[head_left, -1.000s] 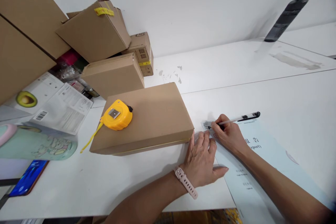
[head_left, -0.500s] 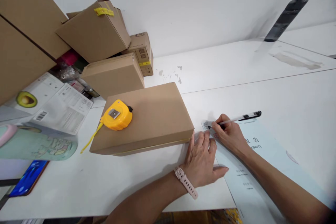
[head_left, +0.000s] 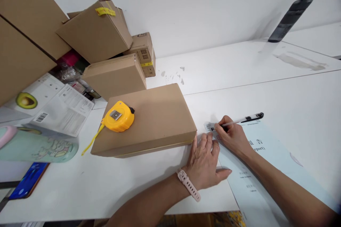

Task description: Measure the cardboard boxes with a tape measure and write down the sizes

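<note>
My right hand (head_left: 234, 136) grips a pen (head_left: 249, 117) with a clear barrel and black end, its tip down near the top left corner of a pale blue printed report (head_left: 277, 152). Flat beside it, my left hand (head_left: 205, 159) rests at the paper's edge with fingers stretched out, a pink watch band on the wrist. Its fingertips lie close to the corner of a closed cardboard box (head_left: 157, 113). On that box sits a yellow tape measure (head_left: 119, 117), with a short length of yellow tape hanging over the box's left side.
Stacked cardboard boxes (head_left: 96, 32) fill the back left. A white carton with an avocado picture (head_left: 61, 106), a green bottle (head_left: 50, 145) and a phone (head_left: 29, 181) lie at the left. A dark bottle (head_left: 290, 17) stands by the wall at the back right.
The pen's rear end has shifted very slightly to the left in my right hand. My left hand, the box and the tape measure look unmoved.
</note>
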Available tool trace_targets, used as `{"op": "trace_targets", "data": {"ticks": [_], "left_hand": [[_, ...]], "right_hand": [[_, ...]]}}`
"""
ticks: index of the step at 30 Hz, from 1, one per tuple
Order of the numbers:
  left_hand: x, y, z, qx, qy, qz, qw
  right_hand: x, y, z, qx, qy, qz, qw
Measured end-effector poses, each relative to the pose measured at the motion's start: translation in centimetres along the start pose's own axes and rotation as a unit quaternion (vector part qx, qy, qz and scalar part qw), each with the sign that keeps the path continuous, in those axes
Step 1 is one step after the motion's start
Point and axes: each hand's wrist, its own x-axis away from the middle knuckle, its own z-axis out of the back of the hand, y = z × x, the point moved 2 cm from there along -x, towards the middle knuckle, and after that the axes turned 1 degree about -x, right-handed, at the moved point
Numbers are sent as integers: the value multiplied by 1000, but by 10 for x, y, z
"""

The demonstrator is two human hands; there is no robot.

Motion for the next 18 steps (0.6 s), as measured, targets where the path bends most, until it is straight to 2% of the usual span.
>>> {"op": "trace_targets", "data": {"ticks": [4, 7, 13, 16, 18], "left_hand": [[0, 0, 0, 3, -2, 0, 1000], [0, 0, -1, 4, -2, -1, 1000], [0, -3, -3, 0, 9, -2, 1000], [-1, -2, -4, -1, 34, -9, 999], [2, 3, 2, -6, 74, -15, 997]], "right_hand": [[-3, 4, 4, 7, 33, 14, 999], [-9, 9, 13, 51, 66, 84, 993], [-22, 24, 18, 202, -10, 259, 945], [-26, 31, 14, 251, 0, 297, 921], [-27, 34, 12, 260, 1, 304, 916]]}}
